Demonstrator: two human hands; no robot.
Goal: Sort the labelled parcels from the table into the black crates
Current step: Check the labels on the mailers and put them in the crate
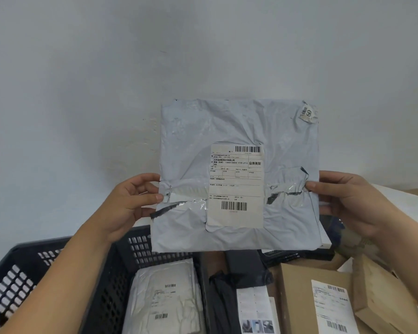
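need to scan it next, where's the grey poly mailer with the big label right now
In the head view the grey poly mailer is held upright at centre, left hand and right hand gripping its side edges, above the black crate.

A plain, pale grey-white wall (82, 68) filled the whole upper half of the view, from 9 o'clock over 12 to 3 o'clock, and ran down the left side towards 8 o'clock. Its surface was matt and unevenly shaded, lighter towards 3 o'clock. A small, faint dark streak (164, 51) sat on it at about 11 o'clock, high up. Nearer the centre, at about 10 o'clock, a patch of chipped, flaking marks (152, 141) ran roughly vertically down the paint.
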